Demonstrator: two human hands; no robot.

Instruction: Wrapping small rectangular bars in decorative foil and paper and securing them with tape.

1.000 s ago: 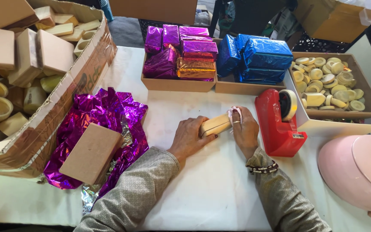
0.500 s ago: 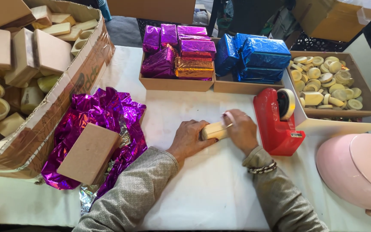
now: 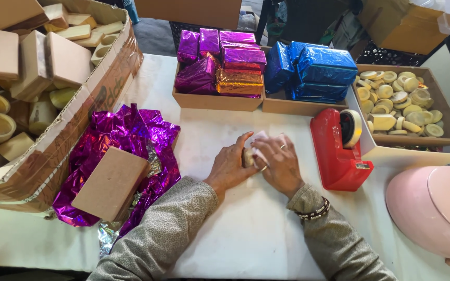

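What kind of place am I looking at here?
Likely a small handmade-goods packing table: a box of pale round pieces, foil-wrapped bundles, and a red tape dispenser.

Magenta foil sheet (image 3: pixel 131 140), red tape dispenser (image 3: pixel 337 153), blue wrapped packs (image 3: pixel 313 70)

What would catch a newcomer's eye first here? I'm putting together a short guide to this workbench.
Probably the crumpled sheet of shiny magenta foil at left of the white table, with a flat tan block lying on it. Next, the bright red tape dispenser at right. At centre, the left hand and right hand press together over a small pale yellowish piece, with a bit of white wrap at the fingertips.
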